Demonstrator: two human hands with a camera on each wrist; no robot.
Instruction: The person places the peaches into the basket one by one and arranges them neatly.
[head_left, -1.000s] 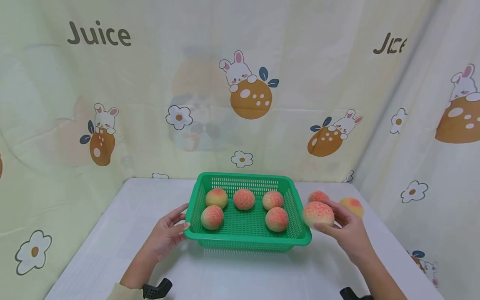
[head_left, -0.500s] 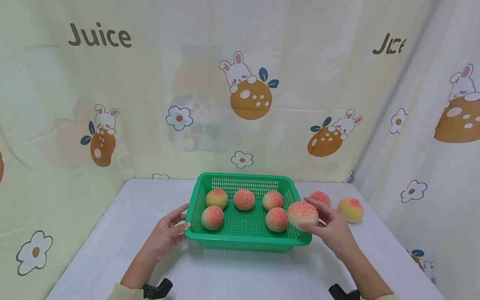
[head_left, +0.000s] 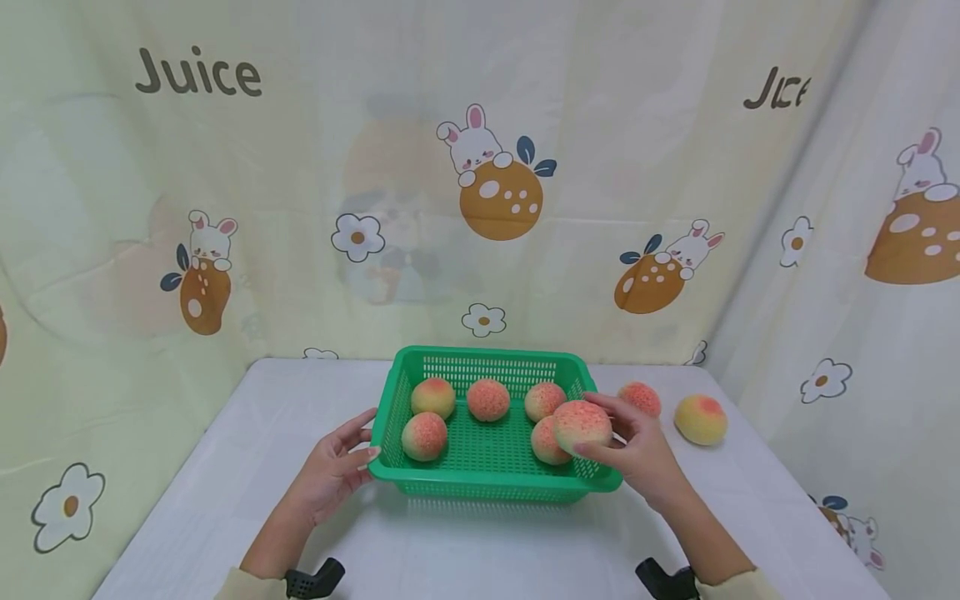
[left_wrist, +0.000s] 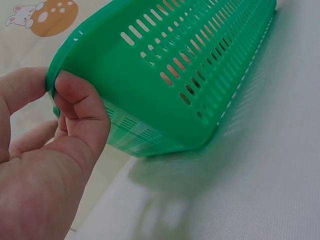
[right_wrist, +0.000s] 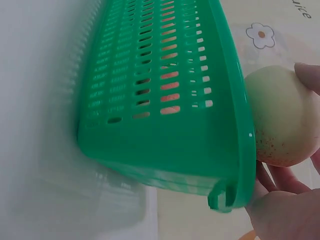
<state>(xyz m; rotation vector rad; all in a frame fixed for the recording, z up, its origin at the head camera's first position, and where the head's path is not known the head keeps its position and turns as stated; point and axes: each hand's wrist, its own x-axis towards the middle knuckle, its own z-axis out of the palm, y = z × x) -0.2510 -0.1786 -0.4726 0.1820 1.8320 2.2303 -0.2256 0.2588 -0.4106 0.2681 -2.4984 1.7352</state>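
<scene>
One big bunny-print cloth (head_left: 300, 167) hangs behind the green basket (head_left: 480, 477), and a white counter (head_left: 480, 550) is under the basket. The basket is shiny plastic, shaped like a long box with round corners and lots of little slots in its sides. The left hand (head_left: 339, 468) is at the basket's left side, its thumb and fingers pinching the rim near the front corner. The right hand (head_left: 641, 452) is over the basket's right side, with thumb and fingers curled around one peach (head_left: 581, 425), holding it above the basket's right end. That peach is round, part pale and part speckled red. Five more peaches (head_left: 488, 399) sit in the basket: two at its left end, one at its middle back and two at its right end. Two loose peaches (head_left: 701, 419) rest right of the basket, one speckled red, one yellow with a pink top.
</scene>
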